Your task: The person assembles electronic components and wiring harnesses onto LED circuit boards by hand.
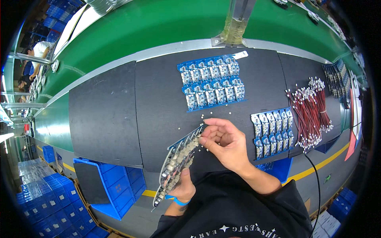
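My left grip is clamping the lower part of a tilted circuit-board panel, which I am holding up at the near edge of the dark surface. My right grip is curling around its upper end; I cannot tell whether it is pinching anything. With pale bits lying nearby, I am probably working small pieces at that end, so the next move is calling for a steady left hold.
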Available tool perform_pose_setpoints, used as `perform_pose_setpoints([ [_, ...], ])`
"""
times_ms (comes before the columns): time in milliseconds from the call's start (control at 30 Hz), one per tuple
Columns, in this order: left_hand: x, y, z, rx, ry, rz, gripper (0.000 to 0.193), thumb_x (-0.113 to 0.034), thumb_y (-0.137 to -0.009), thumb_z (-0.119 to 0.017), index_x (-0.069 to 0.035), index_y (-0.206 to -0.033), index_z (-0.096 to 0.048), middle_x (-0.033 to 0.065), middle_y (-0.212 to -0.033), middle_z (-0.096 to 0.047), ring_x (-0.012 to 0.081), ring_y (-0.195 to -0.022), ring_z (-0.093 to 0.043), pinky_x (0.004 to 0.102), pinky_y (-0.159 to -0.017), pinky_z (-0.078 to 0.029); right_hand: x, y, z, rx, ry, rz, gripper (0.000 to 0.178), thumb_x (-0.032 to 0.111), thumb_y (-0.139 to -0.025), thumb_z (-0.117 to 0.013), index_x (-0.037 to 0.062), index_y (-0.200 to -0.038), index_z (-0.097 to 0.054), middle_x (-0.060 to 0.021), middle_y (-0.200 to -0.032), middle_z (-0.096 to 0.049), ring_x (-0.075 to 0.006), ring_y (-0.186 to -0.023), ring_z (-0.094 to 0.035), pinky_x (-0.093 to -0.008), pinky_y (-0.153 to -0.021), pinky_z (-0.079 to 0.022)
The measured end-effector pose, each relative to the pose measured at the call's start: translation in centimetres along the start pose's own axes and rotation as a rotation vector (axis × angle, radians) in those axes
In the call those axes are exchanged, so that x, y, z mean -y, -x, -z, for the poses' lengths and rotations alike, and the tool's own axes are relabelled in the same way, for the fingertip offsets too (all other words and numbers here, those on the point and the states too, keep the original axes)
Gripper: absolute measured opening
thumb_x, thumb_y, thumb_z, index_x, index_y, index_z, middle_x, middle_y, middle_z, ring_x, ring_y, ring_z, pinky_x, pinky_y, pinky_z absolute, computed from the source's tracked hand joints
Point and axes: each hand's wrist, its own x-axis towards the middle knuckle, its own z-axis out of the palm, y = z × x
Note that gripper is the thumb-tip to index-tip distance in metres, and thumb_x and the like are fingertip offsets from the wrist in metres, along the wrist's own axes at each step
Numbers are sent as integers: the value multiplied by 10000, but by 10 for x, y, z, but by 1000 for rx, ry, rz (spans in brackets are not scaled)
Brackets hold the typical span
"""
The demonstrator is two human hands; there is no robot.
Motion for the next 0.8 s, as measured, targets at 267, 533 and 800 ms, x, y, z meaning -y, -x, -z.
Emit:
perform_pose_setpoints([
  [267,-9,-14,-3,207,-115,-168,223,41,-784,-583,-6,-950,-441,270,-920,-605,405,-858,-616,418,-729,-519,0,1,-2,60,-18,-72,379,-103,-787,-575,-8,-1138,-470,-42,-838,-552,-72,-739,-540,-184,-631,-452],
  [533,-3,-11,9,233,-237,-177,290,27,-758,-619,11,-981,-433,260,-929,-603,338,-775,-645,366,-676,-521,-5,-5,-3,53,-19,-62,352,-67,-792,-592,-3,-1120,-482,-19,-827,-549,-50,-742,-536,-180,-642,-450],
  [800,2,-5,8,130,-406,-152,254,26,-760,-623,14,-932,-437,235,-878,-614,308,-754,-638,357,-681,-516,3,-4,-9,77,-96,-105,348,-74,-788,-593,0,-1112,-490,-28,-836,-567,-58,-749,-554,-174,-653,-458],
])
